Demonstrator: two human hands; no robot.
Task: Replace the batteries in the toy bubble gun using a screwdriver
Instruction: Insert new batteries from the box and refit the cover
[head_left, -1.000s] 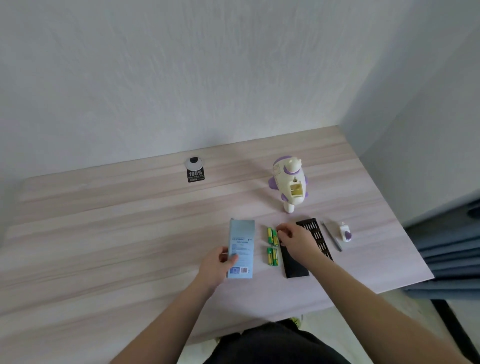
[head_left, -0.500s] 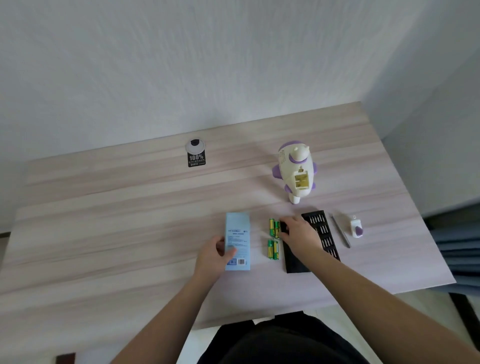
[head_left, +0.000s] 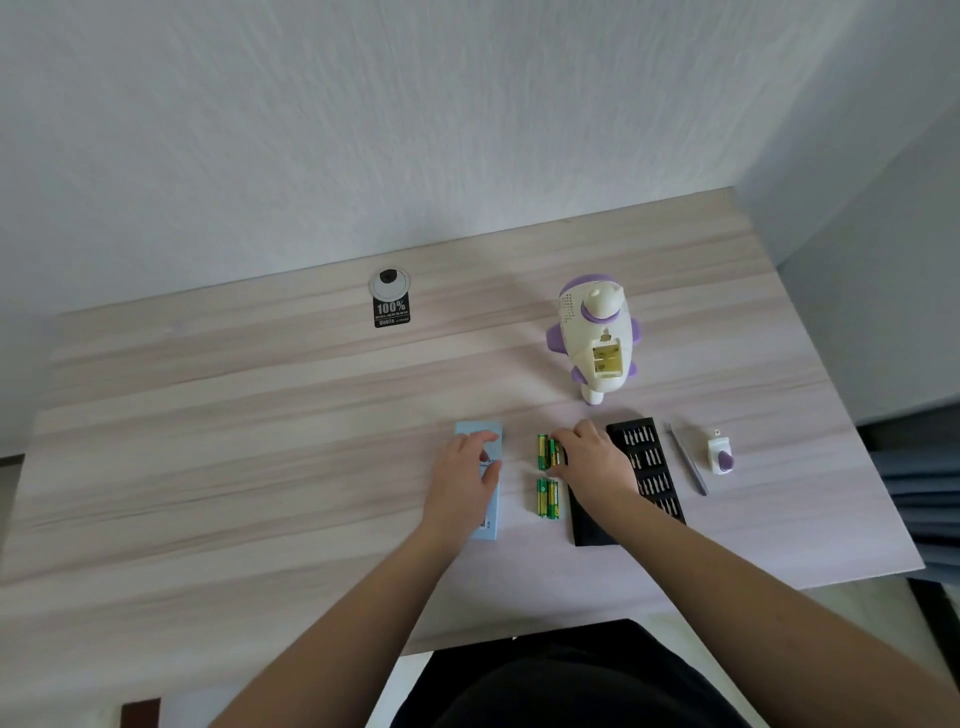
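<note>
The white and purple toy bubble gun (head_left: 592, 332) lies at the back right of the table, its battery compartment (head_left: 605, 360) open and empty. Two pairs of green and yellow batteries lie in front of it. My right hand (head_left: 589, 460) pinches the upper pair of batteries (head_left: 544, 451) with its fingertips; the lower pair of batteries (head_left: 548, 498) lies untouched. My left hand (head_left: 462, 475) covers a light blue box (head_left: 488, 517), fingers curled over it. The slim screwdriver (head_left: 688, 462) and the small battery cover (head_left: 719, 453) lie to the right.
A black case of screwdriver bits (head_left: 652, 467) lies open beside my right wrist. A round cable grommet with a black sticker (head_left: 390, 300) sits at the back of the wooden table (head_left: 208, 441). Walls close in at the back and right.
My left hand slid forward from the box's near corner to lie over the box. My right hand stayed at the upper batteries. The camera tilted further down.
</note>
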